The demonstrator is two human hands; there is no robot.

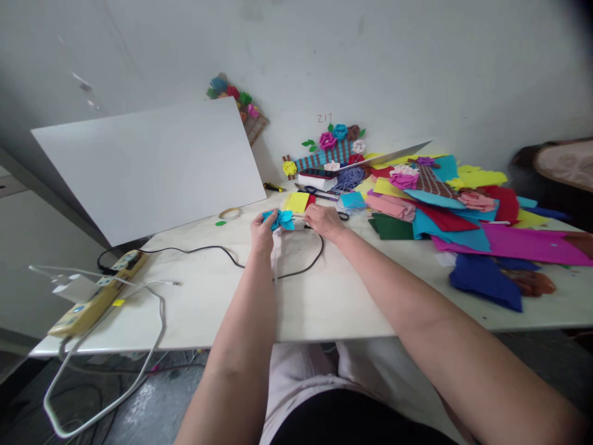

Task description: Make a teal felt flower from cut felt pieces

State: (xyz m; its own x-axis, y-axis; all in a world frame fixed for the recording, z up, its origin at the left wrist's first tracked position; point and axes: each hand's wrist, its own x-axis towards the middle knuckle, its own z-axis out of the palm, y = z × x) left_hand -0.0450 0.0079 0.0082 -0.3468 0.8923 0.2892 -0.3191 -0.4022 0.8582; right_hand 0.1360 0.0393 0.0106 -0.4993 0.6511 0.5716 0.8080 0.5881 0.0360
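Observation:
A bright blue paper flower (283, 220) is pinched in my left hand (263, 233) above the middle of the table. Just to its right, my right hand (324, 221) has its fingers pressed together near the petals, around a thin pale piece that is too small to name. Below the flower, a whitish narrow object (277, 250) runs toward me, partly hidden by the left hand and petals. A black cord (319, 250) loops on the table under my hands and ends by the right one.
Stacked coloured paper (500, 242) covers the right side. Yellow sticky notes (297, 202), a tape roll (230, 213) and a cutter (274, 186) lie farther back. A white board (152, 173) leans on the wall. At left sits a power strip (99, 293) with cables; paper-flower decorations (328, 141) stand behind.

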